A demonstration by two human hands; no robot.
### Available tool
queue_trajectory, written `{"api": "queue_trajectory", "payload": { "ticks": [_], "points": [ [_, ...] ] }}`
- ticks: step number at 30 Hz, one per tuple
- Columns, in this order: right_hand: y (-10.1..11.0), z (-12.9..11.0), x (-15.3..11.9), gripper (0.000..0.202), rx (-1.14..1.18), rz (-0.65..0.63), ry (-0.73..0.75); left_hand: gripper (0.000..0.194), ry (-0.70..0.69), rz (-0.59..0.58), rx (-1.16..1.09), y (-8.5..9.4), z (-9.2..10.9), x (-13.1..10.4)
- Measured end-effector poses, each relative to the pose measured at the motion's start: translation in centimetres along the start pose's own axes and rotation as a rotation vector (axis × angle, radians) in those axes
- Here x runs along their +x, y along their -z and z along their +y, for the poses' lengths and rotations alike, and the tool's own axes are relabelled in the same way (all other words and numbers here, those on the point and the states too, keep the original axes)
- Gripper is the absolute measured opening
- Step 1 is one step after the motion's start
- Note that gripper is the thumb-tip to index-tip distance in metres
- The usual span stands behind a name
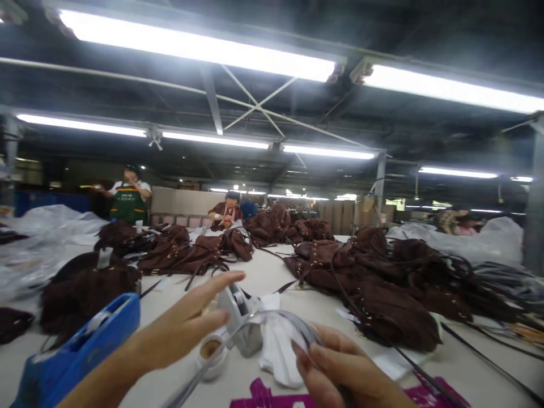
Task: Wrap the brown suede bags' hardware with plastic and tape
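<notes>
My right hand [344,365] pinches a bent grey strap [293,318] between thumb and fingers. The strap arcs up to the left, and a blurred length of it trails down toward the front edge of the view. My left hand [182,320] has its fingers stretched out and apart, with nothing in them. Just beyond the hands stands a grey tape dispenser [250,340], partly covered by the strap. A small round tub [211,357] with brown contents sits between the hands. Folded white strips [278,357] lie behind the strap.
A blue tape dispenser [85,351] stands at left by my forearm. Purple plastic [272,396] lies in front. Dark brown drawstring bags [382,300] are heaped right, with more brown bags [191,252] further back. Clear plastic [38,249] lies far left. Two people [128,198] are across the table.
</notes>
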State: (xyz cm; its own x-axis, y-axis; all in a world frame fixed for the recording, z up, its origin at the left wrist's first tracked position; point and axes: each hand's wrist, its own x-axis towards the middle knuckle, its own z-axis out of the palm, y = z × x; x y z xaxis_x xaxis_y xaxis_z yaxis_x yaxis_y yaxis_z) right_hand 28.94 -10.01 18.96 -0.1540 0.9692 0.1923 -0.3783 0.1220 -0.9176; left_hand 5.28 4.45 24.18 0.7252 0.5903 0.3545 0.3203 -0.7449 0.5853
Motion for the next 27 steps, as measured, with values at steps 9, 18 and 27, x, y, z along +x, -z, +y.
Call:
{"api": "queue_trajectory", "payload": {
  "ticks": [9,18,27],
  "points": [
    [-1.2,1.0,6.4,0.039,0.196,-0.091,-0.028,0.084,-0.009,-0.118,-0.656,-6.6,-0.3,-0.6],
    [-0.3,3.9,6.7,0.041,0.204,-0.073,-0.325,0.036,0.152,0.379,0.172,-1.1,-8.1,2.5],
    [2.9,7.2,2.8,0.036,0.215,-0.078,-0.355,0.041,0.382,0.265,0.282,2.8,-18.9,-0.3]
  ]
}}
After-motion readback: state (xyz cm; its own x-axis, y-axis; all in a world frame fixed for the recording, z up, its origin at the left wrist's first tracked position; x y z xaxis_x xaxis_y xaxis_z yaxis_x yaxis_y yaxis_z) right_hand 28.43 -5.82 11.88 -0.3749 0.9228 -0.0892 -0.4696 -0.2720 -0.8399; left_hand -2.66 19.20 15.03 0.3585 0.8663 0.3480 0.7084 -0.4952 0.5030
